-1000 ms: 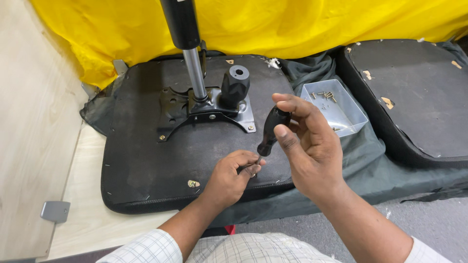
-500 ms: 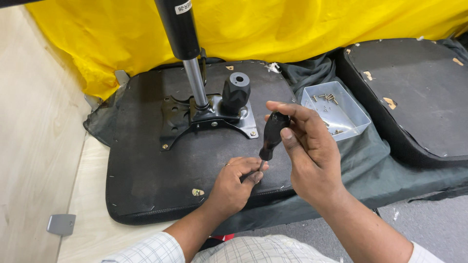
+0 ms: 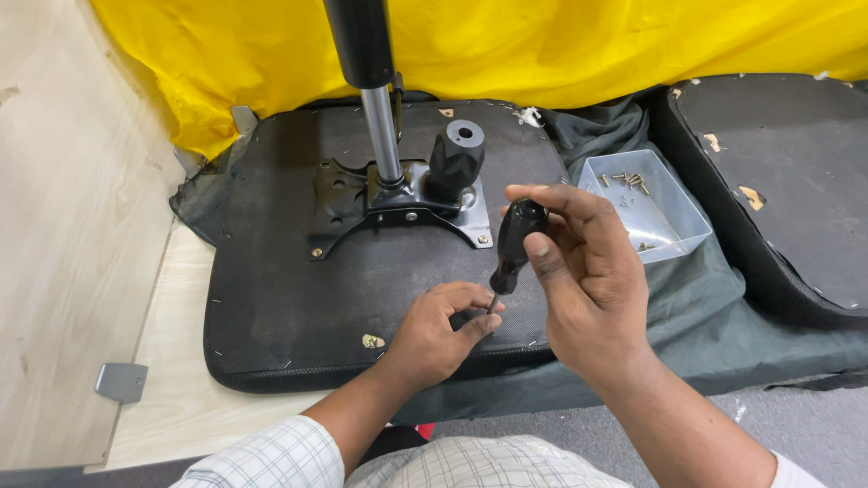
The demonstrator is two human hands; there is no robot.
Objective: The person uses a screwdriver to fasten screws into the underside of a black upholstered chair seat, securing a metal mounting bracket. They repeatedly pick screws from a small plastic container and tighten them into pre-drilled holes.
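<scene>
My right hand [image 3: 588, 271] grips a black-handled screwdriver [image 3: 514, 244], tip pointing down toward the left. My left hand [image 3: 438, 330] pinches at the screwdriver's tip, fingers closed around something too small to make out. Both hands hover over the front edge of a black upturned seat pad [image 3: 298, 298]. A black metal mounting plate [image 3: 398, 203] with a chrome gas-lift column [image 3: 380, 136] and a black knob [image 3: 455, 158] is fixed on the pad, beyond my hands.
A clear plastic tray [image 3: 669, 226] with several small screws sits on dark green cloth to the right. A second black pad [image 3: 787, 181] lies at far right. Yellow cloth [image 3: 588, 45] hangs behind. A wooden panel [image 3: 72, 226] stands at left.
The view has shifted slightly. My hands stay together at the screwdriver tip, with the screwdriver drifting a little lower and closer to my left fingers.
</scene>
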